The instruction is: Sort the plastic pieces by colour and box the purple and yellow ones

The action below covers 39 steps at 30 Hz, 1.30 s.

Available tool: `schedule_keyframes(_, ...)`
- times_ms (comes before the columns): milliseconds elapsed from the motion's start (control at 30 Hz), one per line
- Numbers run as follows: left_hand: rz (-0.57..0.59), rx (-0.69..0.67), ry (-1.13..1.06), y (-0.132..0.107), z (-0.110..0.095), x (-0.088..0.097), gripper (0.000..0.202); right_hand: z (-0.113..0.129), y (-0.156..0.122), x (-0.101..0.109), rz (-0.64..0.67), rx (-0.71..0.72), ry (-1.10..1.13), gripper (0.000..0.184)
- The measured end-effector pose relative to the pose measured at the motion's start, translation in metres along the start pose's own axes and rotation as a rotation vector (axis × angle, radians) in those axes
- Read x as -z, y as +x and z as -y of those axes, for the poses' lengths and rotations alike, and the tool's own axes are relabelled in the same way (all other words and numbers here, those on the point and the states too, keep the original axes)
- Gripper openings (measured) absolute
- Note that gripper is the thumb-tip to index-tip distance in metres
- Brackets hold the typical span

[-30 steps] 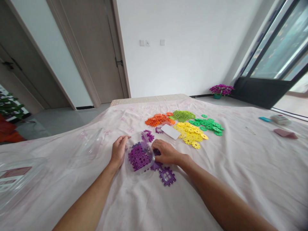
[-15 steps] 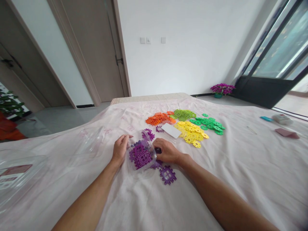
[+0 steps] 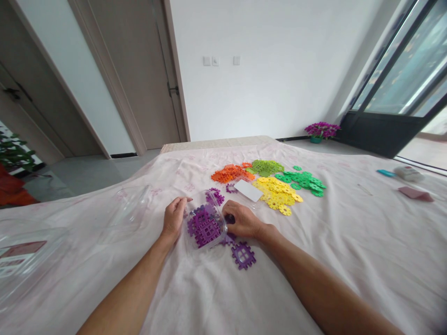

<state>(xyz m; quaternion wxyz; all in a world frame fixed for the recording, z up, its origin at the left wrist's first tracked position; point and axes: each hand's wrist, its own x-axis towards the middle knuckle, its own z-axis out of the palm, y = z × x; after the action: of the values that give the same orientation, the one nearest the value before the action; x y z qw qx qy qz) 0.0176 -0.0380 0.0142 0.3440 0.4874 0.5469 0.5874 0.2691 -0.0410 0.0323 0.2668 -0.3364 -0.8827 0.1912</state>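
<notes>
A clear plastic tub (image 3: 191,245) stands on the bed cover in front of me, holding several purple interlocking plastic squares (image 3: 208,231). My left hand (image 3: 174,217) grips the tub's left side, thumb and fingers closed at its rim. At the opposite side is my right hand (image 3: 240,218), its fingers curled round a dark purple piece (image 3: 229,218) that is mostly hidden. A loose purple square (image 3: 243,255) with a window-like middle lies just below the right hand. Beyond the tub rests another purple piece (image 3: 217,196).
Piles of orange (image 3: 231,173), light green (image 3: 267,166), yellow (image 3: 277,190) and green (image 3: 307,180) notched discs lie behind. A clear box with a white label (image 3: 248,190) sits before them. Clear containers (image 3: 129,204) are at left; a folded pink cloth (image 3: 415,193) is far right.
Almost nothing differs. Both hands stay at the tub, and the right fingers have shifted very slightly around the dark purple piece.
</notes>
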Motion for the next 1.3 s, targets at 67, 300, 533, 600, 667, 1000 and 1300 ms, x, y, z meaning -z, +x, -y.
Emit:
schedule_keyframes(67, 0.004, 0.000, 0.000, 0.000, 0.000, 0.000, 0.035, -0.001, 0.000, 0.000, -0.014, 0.000, 0.019, 0.015)
schedule_keyframes(300, 0.012, -0.021, 0.004, 0.000, 0.001, 0.000, 0.035, -0.003, 0.000, 0.000, -0.053, -0.012, 0.077, 0.012)
schedule_keyframes(533, 0.016, -0.019, -0.007, 0.001, 0.003, 0.000, 0.037, -0.007, 0.000, -0.002, -0.106, -0.060, 0.088, 0.011)
schedule_keyframes(600, 0.015, -0.012, -0.008, 0.001, 0.003, 0.000, 0.038, -0.007, 0.000, -0.002, -0.125, -0.076, 0.091, 0.010)
schedule_keyframes(667, 0.016, -0.012, -0.006, 0.001, 0.003, 0.000, 0.038, -0.007, -0.001, -0.001, -0.157, -0.087, 0.093, 0.010)
schedule_keyframes(1000, 0.032, -0.032, 0.048, 0.001, 0.004, 0.001, 0.037, -0.013, -0.001, -0.001, -0.260, -0.164, 0.052, 0.006)
schedule_keyframes(1300, 0.044, -0.027, 0.061, 0.002, 0.004, 0.001, 0.037, -0.015, -0.001, -0.002, -0.250, -0.161, 0.029, 0.007)
